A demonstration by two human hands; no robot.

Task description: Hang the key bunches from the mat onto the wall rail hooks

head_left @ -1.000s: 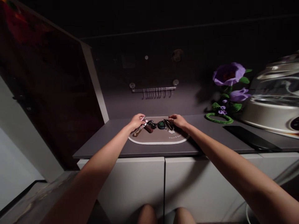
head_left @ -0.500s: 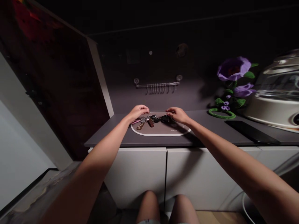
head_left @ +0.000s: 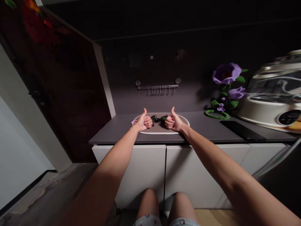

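Observation:
A bunch of keys [head_left: 157, 119] with dark fobs lies on a brown oval mat with a white rim [head_left: 160, 132]. My left hand [head_left: 144, 122] is a closed fist with the thumb up, at the left end of the bunch. It covers the brown fobs, and a pink strap [head_left: 134, 122] pokes out to its left. My right hand [head_left: 172, 122] is also a thumbs-up fist, right beside a dark fob with a green mark [head_left: 163, 118]. Neither fist visibly grips anything.
The dark countertop [head_left: 117, 131] holds artificial purple flowers [head_left: 225, 73], a black phone or tablet [head_left: 242, 130] and a white cooker with a glass lid [head_left: 270, 100]. A hook rail [head_left: 157, 88] hangs on the wall. A tall dark panel [head_left: 63, 94] stands at the left.
Both hands have closed from spread fingers over the keys into thumbs-up fists. The brown fobs are now hidden behind my left fist. The view has shifted slightly as my head moved.

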